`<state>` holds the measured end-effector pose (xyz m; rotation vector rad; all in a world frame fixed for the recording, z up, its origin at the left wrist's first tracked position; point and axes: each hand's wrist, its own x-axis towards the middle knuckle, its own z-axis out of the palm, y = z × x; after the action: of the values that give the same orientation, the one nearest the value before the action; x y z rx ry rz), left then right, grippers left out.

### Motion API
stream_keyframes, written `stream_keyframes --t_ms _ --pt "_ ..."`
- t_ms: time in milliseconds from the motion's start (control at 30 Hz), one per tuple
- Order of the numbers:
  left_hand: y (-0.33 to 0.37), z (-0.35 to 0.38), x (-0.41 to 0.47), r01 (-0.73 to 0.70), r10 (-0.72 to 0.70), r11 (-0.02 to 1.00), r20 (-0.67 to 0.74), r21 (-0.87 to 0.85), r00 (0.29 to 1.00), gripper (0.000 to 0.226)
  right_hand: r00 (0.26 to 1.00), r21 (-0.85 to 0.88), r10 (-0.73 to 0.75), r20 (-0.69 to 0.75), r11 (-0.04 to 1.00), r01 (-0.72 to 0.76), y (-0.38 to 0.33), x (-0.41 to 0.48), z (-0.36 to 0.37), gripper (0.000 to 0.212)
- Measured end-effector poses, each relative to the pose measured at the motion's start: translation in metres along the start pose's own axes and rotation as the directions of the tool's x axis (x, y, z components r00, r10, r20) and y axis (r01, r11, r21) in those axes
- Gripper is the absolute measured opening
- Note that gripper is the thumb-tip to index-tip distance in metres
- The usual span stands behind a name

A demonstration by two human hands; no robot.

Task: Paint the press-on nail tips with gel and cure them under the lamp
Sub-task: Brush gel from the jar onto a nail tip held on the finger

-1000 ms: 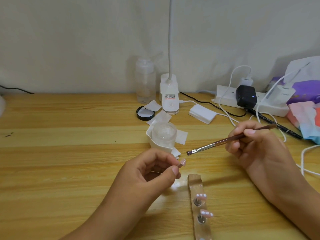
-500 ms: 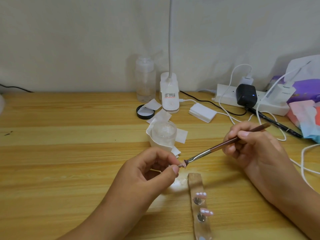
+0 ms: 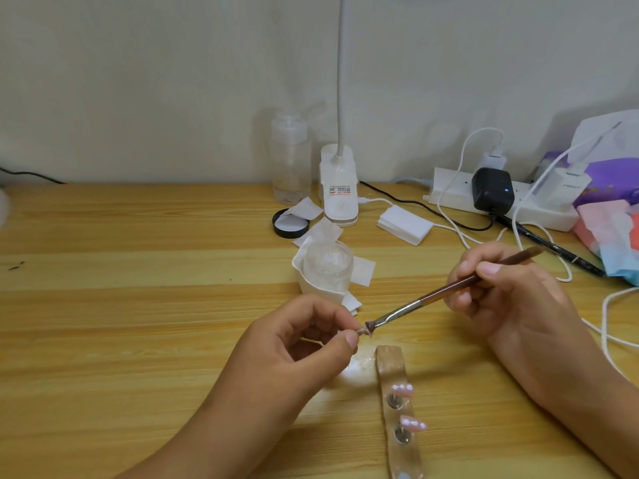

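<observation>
On the desk (image 3: pixel 138 305), the left hand (image 3: pixel 297 344) pinches a tip (image 3: pixel 362 330); the right hand (image 3: pixel 511 299) grips the brush (image 3: pixel 446 293), whose bristles touch it; hard pressure could dislodge the tip

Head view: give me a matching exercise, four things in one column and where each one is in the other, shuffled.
Things:
1. brush
2. nail tip
3. lid
4. charger

Places:
A. plugged into the power strip
B. pinched in the left hand
C. held in the right hand
D. flat on the table beside the lamp base

Pairs: 1-C, 2-B, 3-D, 4-A
</observation>
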<state>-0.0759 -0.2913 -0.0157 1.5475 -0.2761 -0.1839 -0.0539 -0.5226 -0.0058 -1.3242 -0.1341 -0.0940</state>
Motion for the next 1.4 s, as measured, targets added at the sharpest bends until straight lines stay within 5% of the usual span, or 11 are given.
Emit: stream_keyframes --t_ms 667,1400 --pt "0.0013 -0.0015 0.001 0.011 -0.011 1.0 -0.019 -0.017 1.0 0.014 0.993 0.077 0.023 -0.119 0.997 -0.014 -0.0001 0.0018 -0.004 0.015" --pt "0.0035 -0.0009 0.0012 0.001 -0.001 0.998 -0.001 -0.063 1.0 0.022 0.999 0.118 0.027 0.022 0.993 -0.03 -0.0084 -0.0017 0.0007 0.014"
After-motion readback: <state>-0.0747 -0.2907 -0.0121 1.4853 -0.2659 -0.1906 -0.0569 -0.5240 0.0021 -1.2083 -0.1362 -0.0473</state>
